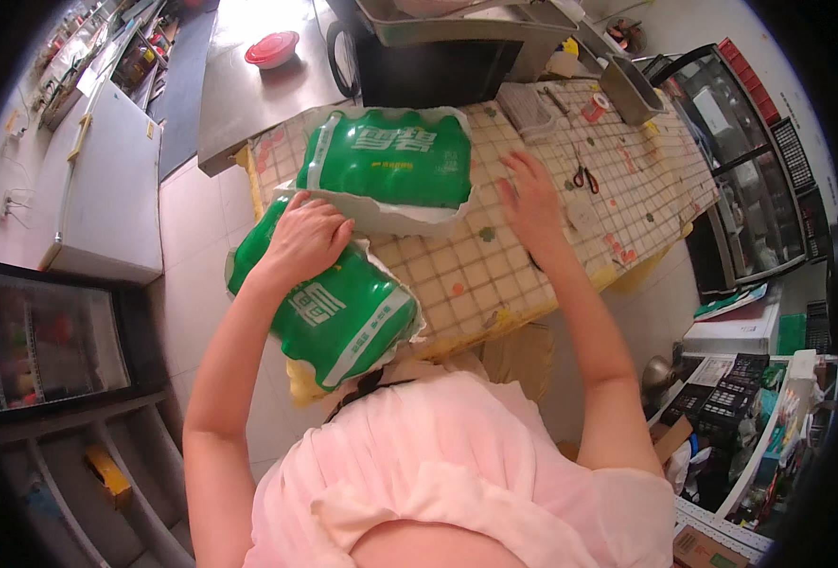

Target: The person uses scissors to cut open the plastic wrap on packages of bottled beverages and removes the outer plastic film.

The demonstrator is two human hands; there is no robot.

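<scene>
Two green shrink-wrapped packs of Sprite lie at the left end of a table with a checked tablecloth (454,284). The farther pack (390,153) lies crosswise. The nearer pack (362,305) sits at an angle by the table's left corner, close to my body. My left hand (311,238) rests on top of the nearer pack, fingers bent near where the two packs meet; its fingertips are partly hard to make out. My right hand (532,202) hovers over or rests on the cloth to the right of the packs, its fingers apart and holding nothing.
Scissors (585,177), a tape roll (595,108), clear plastic containers (531,113) and a metal pan (632,89) are on the table's right part. Behind stands a black box-shaped appliance (433,67). A red-lidded bowl (272,51) stands on a steel counter (238,92). Glass-door fridges flank both sides.
</scene>
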